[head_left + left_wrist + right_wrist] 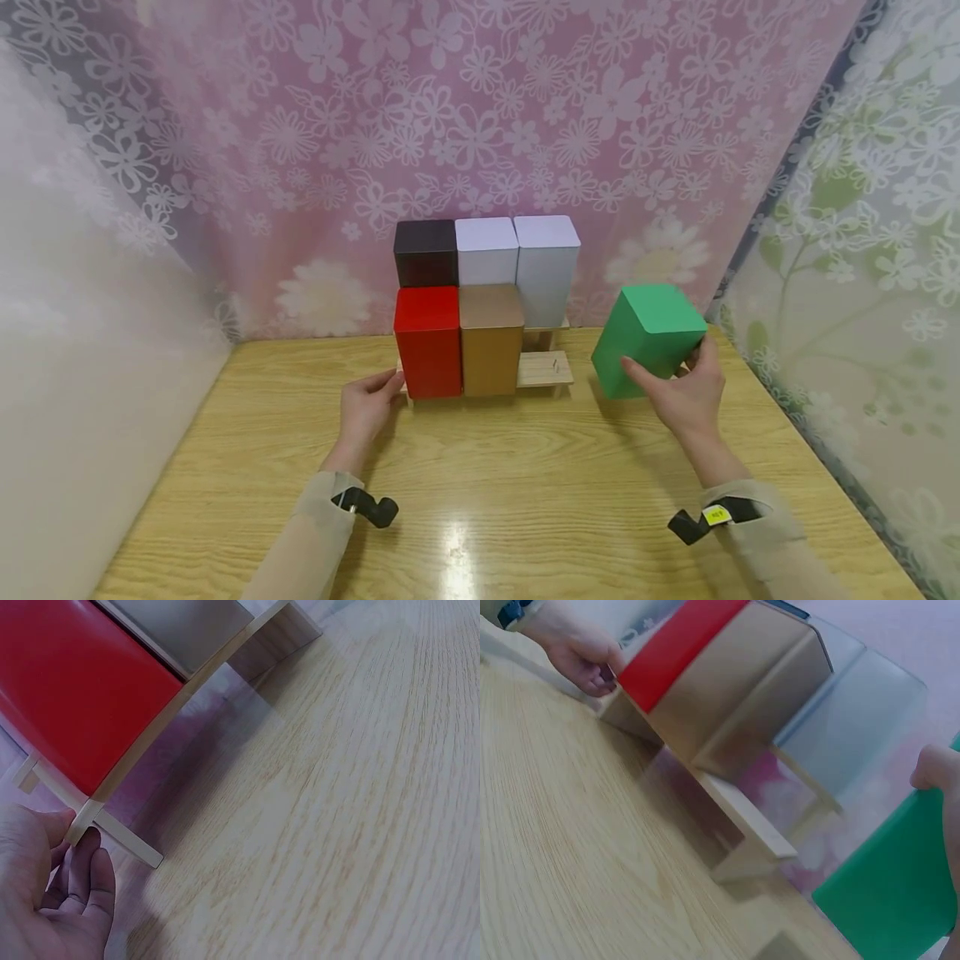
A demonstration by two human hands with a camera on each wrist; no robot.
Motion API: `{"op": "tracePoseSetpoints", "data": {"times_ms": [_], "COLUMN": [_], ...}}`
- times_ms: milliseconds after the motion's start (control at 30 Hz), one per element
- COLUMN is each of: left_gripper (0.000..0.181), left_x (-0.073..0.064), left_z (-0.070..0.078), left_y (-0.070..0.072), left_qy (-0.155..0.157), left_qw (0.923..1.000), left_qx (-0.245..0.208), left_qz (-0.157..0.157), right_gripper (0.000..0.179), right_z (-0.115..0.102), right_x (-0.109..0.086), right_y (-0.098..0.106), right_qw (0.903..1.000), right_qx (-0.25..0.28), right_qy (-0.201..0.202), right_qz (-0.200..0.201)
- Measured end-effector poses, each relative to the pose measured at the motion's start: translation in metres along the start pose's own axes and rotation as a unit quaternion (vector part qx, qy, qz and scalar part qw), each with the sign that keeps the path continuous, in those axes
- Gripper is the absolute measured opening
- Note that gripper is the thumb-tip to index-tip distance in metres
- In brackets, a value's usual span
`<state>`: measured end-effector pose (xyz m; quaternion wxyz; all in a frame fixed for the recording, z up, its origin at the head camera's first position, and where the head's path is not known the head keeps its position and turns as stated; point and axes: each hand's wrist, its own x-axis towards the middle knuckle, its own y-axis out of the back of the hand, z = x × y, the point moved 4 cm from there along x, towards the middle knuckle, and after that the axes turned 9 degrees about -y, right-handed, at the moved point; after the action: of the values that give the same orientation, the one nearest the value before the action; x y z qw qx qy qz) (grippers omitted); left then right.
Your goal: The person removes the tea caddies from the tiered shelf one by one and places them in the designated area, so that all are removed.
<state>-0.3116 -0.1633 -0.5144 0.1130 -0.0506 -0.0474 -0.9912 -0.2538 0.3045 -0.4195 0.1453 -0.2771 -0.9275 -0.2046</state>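
My left hand (366,410) pinches the left end of a low wooden two-level stand (545,369), thumb on top and fingers curled below, as the left wrist view shows. Right beside those fingers, a red box (427,354) stands on the front level, with a brown-gold box (491,354) next to it. The front level's right end is bare wood. Off to the right of the stand, my right hand (692,393) grips a green box (663,310) between thumb and fingers, holding it tilted. Part of that grip is hidden behind the box.
On the stand's back level stand a black box (426,250), a white box (486,243) and a pale grey box (546,279). A pink flowered curtain (480,108) hangs close behind. The wood-grain table (525,492) is bounded by pale curtains left and right.
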Motion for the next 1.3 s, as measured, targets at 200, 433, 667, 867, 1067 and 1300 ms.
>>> {"op": "tracePoseSetpoints", "data": {"times_ms": [200,433,667,867,1067,1300], "left_gripper": [0.032,0.032,0.032,0.031,0.031,0.03], "left_x": [0.0,0.0,0.0,-0.001,0.0,0.001], "left_z": [0.001,0.001,0.003,0.003,0.001,-0.001], "left_y": [0.0,0.0,0.0,0.0,0.0,0.0], "left_qy": [0.001,-0.003,-0.01,-0.006,-0.009,-0.004], "left_qw": [1.0,1.0,0.9996,0.9994,0.9992,0.9998], "left_qx": [-0.002,0.0,0.026,0.033,0.039,0.02], "left_qz": [0.002,-0.001,0.001,0.002,0.003,0.005], "right_gripper": [0.094,0.093,0.098,0.097,0.094,0.092], "right_z": [0.019,0.038,0.052,0.073,0.089,0.101], "right_x": [0.011,0.019,0.027,0.034,0.037,0.043], "right_y": [0.014,0.024,0.031,0.038,0.047,0.049], "right_qw": [0.9999,0.9993,0.9992,0.9967,0.9963,0.9975], "right_qx": [0.004,0.004,-0.003,-0.014,-0.022,-0.001], "right_qy": [-0.012,-0.036,-0.038,-0.077,-0.081,-0.068], "right_qz": [-0.003,-0.011,-0.011,-0.019,-0.018,-0.02]}}
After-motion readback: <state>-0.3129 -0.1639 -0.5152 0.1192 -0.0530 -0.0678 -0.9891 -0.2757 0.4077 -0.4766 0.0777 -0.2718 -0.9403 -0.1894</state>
